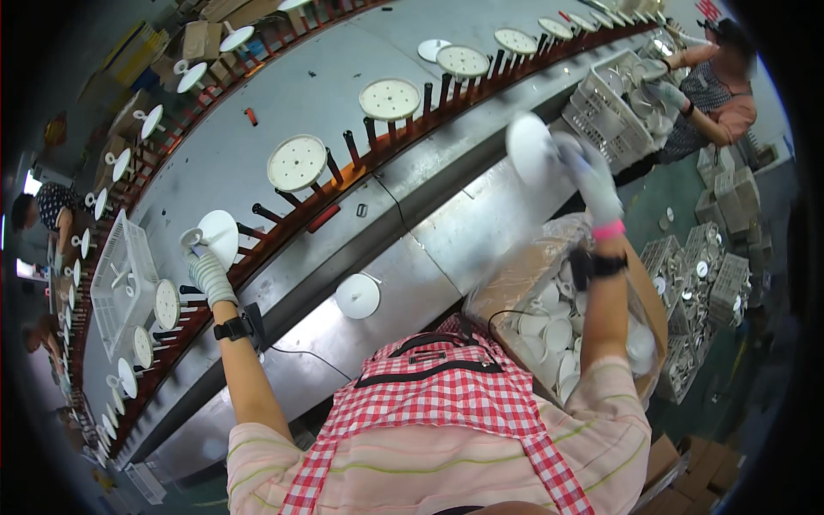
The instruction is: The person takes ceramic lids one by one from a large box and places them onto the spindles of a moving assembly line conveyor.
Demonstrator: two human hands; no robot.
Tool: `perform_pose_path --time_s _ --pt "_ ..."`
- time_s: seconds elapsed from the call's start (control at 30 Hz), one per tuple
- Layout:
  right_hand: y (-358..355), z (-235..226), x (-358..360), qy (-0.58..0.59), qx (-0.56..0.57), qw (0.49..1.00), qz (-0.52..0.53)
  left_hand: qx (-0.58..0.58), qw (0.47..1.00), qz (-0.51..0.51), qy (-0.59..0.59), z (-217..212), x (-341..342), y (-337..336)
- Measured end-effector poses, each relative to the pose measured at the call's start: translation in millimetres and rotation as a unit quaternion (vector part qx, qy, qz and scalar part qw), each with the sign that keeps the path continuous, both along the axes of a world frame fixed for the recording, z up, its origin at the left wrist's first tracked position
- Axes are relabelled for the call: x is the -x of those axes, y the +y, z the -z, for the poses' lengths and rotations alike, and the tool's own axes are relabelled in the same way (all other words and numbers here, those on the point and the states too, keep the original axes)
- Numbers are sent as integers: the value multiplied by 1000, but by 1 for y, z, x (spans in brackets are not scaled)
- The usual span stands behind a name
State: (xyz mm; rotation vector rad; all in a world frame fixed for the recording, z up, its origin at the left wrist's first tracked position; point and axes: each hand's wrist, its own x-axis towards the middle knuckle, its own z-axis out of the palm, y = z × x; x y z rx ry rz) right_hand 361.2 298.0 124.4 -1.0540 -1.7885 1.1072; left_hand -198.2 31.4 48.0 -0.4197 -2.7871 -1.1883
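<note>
Both my hands wear white gloves. On the left, my left hand (206, 270) is closed on a white disc with a small ring-shaped stem (221, 239), beside the black pegs of the conveyor. Raised at the right, above the metal ledge, my right hand (592, 180) is smeared by motion and holds another round white disc (530, 148); its fingertips are hard to make out. A loose white disc with a thin stem (358, 296) lies on the ledge between my arms. Along the pegs sit several white discs with small holes, one being the nearby disc (297, 163).
A lined carton (549, 330) full of white parts stands by my right arm. Beyond it, a co-worker (717, 94) handles parts over a white crate (601, 120). More crates (695, 283) sit on the floor. At left is a white basket (129, 245) inside the curved conveyor.
</note>
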Motion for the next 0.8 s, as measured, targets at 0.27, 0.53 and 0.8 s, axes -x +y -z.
perform_pose_path --time_s 0.27,0.53,0.8 --pt "187 25 160 -266 -121 946 143 -6 981 68 184 31 -35 -48" --pt "153 44 191 -268 -177 947 -25 -232 932 238 147 -31 -129 -11" --pt "96 42 242 -311 -163 933 -71 -150 875 461 0 -51 -184 226"
